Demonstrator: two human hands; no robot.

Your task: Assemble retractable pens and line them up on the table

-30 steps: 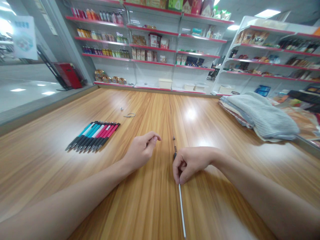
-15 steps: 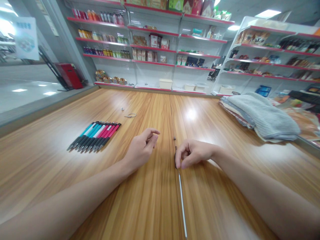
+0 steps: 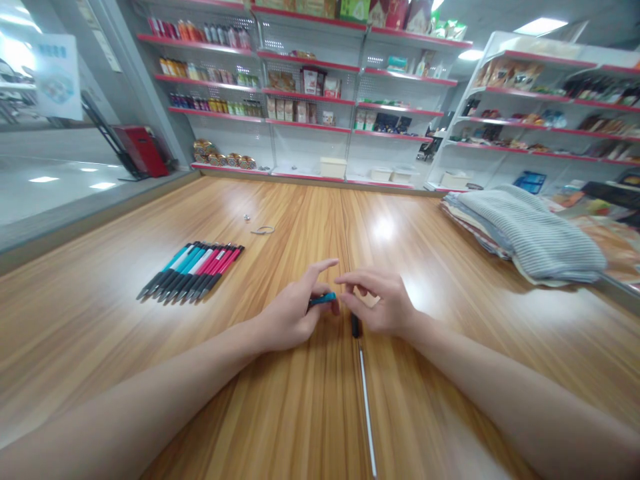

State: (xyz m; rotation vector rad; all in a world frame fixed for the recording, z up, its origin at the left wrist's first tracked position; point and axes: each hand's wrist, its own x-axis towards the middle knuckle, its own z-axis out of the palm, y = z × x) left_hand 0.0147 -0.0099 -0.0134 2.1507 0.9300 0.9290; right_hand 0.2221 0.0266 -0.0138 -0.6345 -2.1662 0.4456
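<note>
My left hand (image 3: 295, 313) is closed around a short blue barrel-like piece (image 3: 323, 299), perhaps part of a pen; most of it is hidden in the fingers. Just to the right, my right hand (image 3: 377, 300) has its fingertips and thumb apart, near the blue piece, with nothing visible between them. Below the right hand a black tube-shaped piece (image 3: 355, 325) lies on the table, partly covered. A thin white rod (image 3: 367, 413) stretches along the table toward me. To the left, a row of pens (image 3: 193, 272) in blue, white and pink has dark grips.
A loop-shaped thin piece (image 3: 263, 230) and a tiny shiny item (image 3: 247, 217) lie beyond the pens on the wooden table (image 3: 300, 213). Folded cloths (image 3: 530, 233) are stacked at the right. Shelves (image 3: 307, 100) of goods stand behind the table.
My left hand has moved right and turned, so the blue piece in it now shows. My right hand has lifted off the black piece, its fingers now extended toward the left hand.
</note>
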